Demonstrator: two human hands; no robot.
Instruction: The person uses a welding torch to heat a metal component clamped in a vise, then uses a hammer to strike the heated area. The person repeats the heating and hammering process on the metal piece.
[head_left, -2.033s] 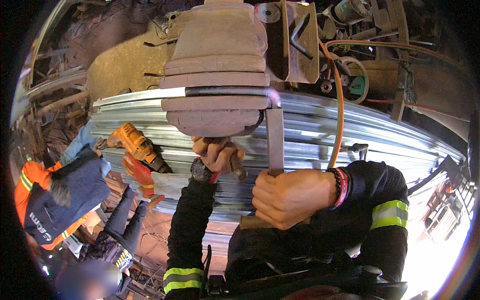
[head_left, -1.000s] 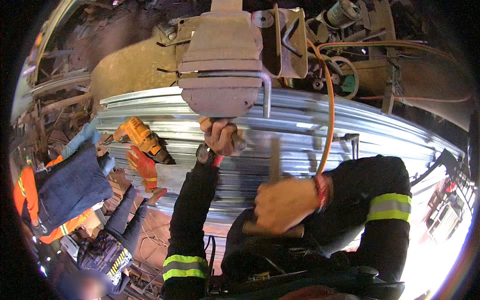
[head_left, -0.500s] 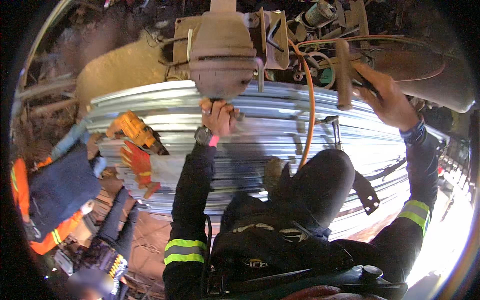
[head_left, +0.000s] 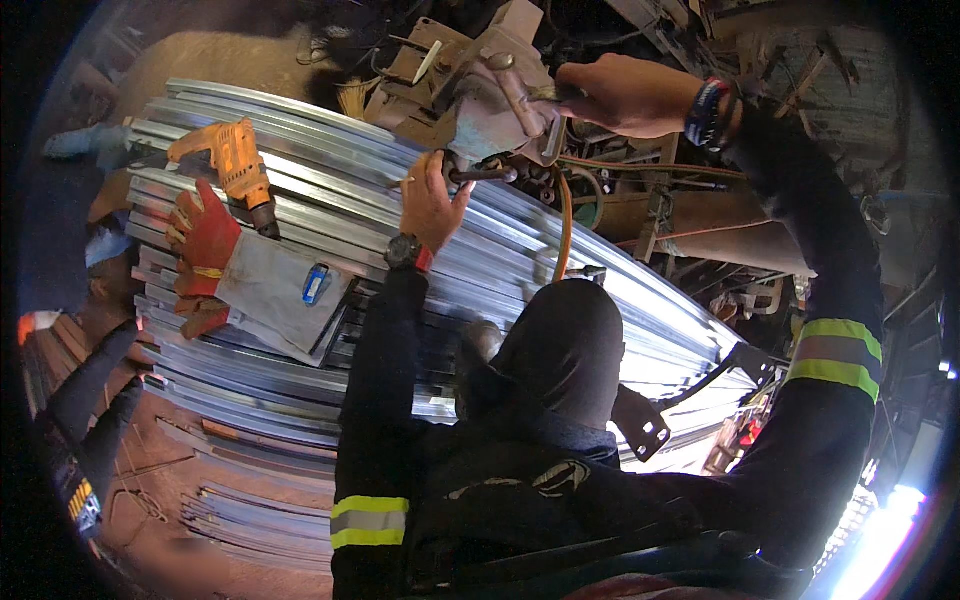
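Note:
My left hand [head_left: 433, 208] is closed around a dark metal bar [head_left: 488, 175], directly below the front of a worn bench vise [head_left: 485, 132]. The bar's rounded end sticks out to the right of my fingers. In my right hand [head_left: 635, 95] is a hammer [head_left: 514, 92], gripped by its handle. The hammer's head lies over the right front part of the vise; whether it touches is unclear. My fingers hide most of the hammer's handle.
Long shiny metal profiles [head_left: 290, 130] lie stacked below the vise. On them rest an orange drill [head_left: 237, 165], red work gloves [head_left: 203, 240] and a blue lighter-like item [head_left: 316, 284]. An orange hose [head_left: 566, 225] hangs by the vise. Another person's dark-clothed legs [head_left: 95, 400] show at left.
My right hand has brought the hammer leftward and up, from open space at the right to the vise. My left hand stays below the vise. The view has turned, tilting the profiles.

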